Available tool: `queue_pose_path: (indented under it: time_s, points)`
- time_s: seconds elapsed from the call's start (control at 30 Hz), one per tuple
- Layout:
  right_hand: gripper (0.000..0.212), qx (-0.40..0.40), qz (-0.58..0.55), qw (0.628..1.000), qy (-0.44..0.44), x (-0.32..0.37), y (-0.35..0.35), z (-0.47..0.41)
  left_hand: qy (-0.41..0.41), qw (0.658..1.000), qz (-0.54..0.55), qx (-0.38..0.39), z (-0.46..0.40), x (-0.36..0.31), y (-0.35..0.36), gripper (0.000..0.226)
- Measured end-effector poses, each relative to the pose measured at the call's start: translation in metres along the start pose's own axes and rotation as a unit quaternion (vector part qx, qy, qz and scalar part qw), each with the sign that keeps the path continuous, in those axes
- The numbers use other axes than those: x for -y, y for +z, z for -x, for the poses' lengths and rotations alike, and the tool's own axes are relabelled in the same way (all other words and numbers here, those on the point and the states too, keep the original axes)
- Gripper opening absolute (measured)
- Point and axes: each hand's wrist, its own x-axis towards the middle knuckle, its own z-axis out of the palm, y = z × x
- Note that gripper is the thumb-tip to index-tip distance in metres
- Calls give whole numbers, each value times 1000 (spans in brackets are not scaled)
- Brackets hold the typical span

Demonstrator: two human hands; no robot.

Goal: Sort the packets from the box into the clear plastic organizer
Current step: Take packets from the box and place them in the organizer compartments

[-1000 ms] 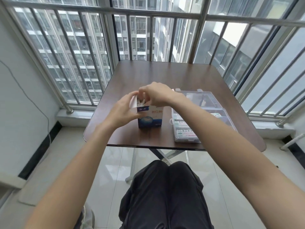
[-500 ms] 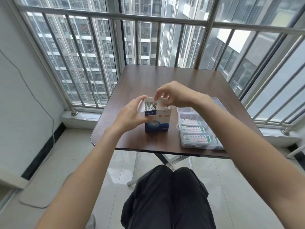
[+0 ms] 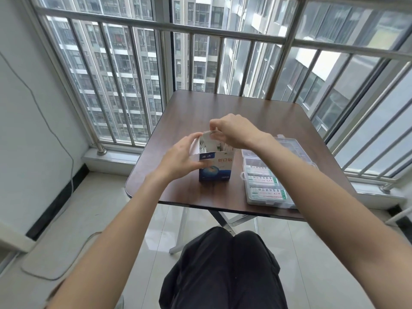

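- Packets (image 3: 215, 147): standing on edge inside the open box (image 3: 215, 165), tops showing just under the R hand, so they can be lifted straight out.
- Box sits upright on the tabletop (image 3: 267, 112) between both hands, opening up; prob. kept upright so nothing spills.
- L hand (image 3: 181, 158): fingers curled round the box's left side and front corner, w/ thumb on the front face; looks like a brace so the box doesn't tip or lift.
- R hand (image 3: 231, 131): fingertips pinching the raised top flap (image 3: 207, 134), prob. holding it back for access.
- Clear plastic organizer (image 3: 266, 175): flat on the tabletop just right of the box, under the R forearm; near compartments already hold labelled packets. Close placement means a short carry.
- Lid state: can't tell.
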Motion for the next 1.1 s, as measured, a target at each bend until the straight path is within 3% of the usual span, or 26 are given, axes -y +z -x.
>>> queue_pose_path:
  time_s: [0.17, 0.37, 0.47, 0.53, 0.67, 0.73, 0.83, 0.93, 1.1]
  points:
    - [17, -80, -112, 990, -12, 2, 2, 6, -6, 1000, -6, 2, 2, -2, -2, 86]
    - [15, -175, -242, 954, 41, -21, -7, 17, -9, 1000, -1, 13, 2, -8, -6, 86]
    - [13, -206, -292, 932, 64, -32, -11, 19, -23, 996, -64, 53, 0, -15, -12, 100]
    - [11, -234, -343, 906, 81, -36, -13, 20, -29, 996, -82, 36, 1, -28, -19, 108]
    - [14, -250, -448, 850, 117, -41, -18, 23, 30, 995, -28, -95, -8, -61, -34, 77]
    - [13, -252, -492, 824, 126, -42, -20, 25, 54, 992, 9, -116, -20, -77, -39, 64]
    - [11, -259, -517, 805, 133, -42, -20, 27, 52, 997, 41, -38, -36, -94, -37, 65]
    - [11, -255, -507, 809, 156, -42, -17, 28, 2, 994, 95, 58, -46, -93, -27, 63]
    - [6, -241, -500, 814, 170, -43, -9, 29, -11, 992, 122, 42, -47, -74, -16, 33]
